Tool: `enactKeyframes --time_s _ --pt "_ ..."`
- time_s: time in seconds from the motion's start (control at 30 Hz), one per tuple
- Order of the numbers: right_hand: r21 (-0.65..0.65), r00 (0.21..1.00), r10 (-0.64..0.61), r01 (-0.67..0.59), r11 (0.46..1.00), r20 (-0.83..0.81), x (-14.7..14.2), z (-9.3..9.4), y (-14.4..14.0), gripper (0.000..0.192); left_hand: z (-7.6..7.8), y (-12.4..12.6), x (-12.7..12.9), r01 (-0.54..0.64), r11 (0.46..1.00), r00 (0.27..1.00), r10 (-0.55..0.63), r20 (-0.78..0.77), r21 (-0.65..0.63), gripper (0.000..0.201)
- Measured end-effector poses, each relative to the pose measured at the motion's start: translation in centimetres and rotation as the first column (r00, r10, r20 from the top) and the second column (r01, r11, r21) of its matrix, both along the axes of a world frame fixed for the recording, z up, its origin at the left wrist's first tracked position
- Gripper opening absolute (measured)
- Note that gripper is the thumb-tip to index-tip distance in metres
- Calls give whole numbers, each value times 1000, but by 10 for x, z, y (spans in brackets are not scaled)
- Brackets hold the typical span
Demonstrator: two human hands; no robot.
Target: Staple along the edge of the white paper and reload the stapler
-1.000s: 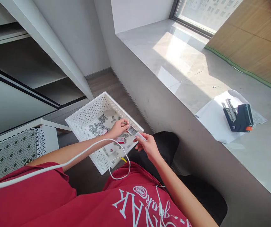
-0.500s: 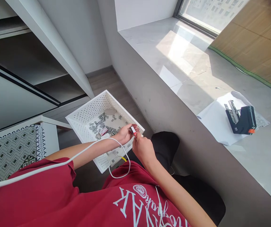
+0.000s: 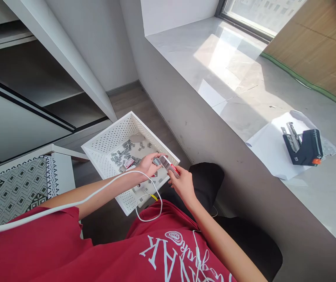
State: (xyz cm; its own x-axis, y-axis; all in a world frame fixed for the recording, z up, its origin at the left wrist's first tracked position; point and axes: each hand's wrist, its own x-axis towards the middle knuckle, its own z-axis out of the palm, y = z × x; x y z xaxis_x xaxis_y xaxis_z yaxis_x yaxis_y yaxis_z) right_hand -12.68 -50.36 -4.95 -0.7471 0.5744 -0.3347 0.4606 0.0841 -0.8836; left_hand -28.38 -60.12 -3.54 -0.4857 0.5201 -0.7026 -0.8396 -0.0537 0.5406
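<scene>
A small red-and-white staple box (image 3: 171,168) is gripped in my right hand (image 3: 183,184), its near end toward my left hand. Closed around a grey strip of staples (image 3: 156,161), my left hand (image 3: 148,166) is right beside the box's end. Both hands are over a white perforated basket (image 3: 99,150). Many grey staple strips (image 3: 123,153) lie scattered on its bottom, with another red-and-white box (image 3: 128,163) among them.
On the grey window ledge to the right, a black heavy-duty stapler (image 3: 302,147) rests on white paper (image 3: 266,143). A white cable (image 3: 97,192) loops across my left arm. A patterned cloth (image 3: 18,184) covers a surface at left; shelving (image 3: 33,70) stands behind.
My hands have moved apart a little, the left one leftward and the right one slightly rightward. More of the staple box and the grey strips in my left hand now show.
</scene>
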Motion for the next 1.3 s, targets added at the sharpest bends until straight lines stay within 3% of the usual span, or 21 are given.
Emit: enactKeyframes --time_s 0.13,0.23,0.37,0.67,0.97,1.1,1.3 --pt "-204 998 -45 35 978 -46 -5 1 -15 35 0 -7 5 28 999 994 -31 -103 -26 24" --pt "-252 994 -100 84 964 -53 -8 0 -17 34 -3 -8 3 69 997 989 -73 -125 -31 17" --pt "-308 988 -141 116 944 -61 -9 -13 -17 36 -8 -8 -5 35 993 995 -45 -92 -109 10" --pt "-605 974 -208 115 788 -86 -12 -43 -17 51 -20 -19 -17 22 971 998 -35 -52 -239 13" --pt "-611 968 -243 157 776 -59 -13 -50 -14 54 -33 -33 -31 -28 979 1000 27 -5 -203 25" --pt "-641 971 -236 153 752 -45 -15 -58 -12 52 -40 -40 -37 -16 983 1000 16 3 -183 22" --pt "-551 974 -224 208 808 41 -32 -99 -4 39 -31 -48 -44 53 998 998 -53 -33 -29 15"
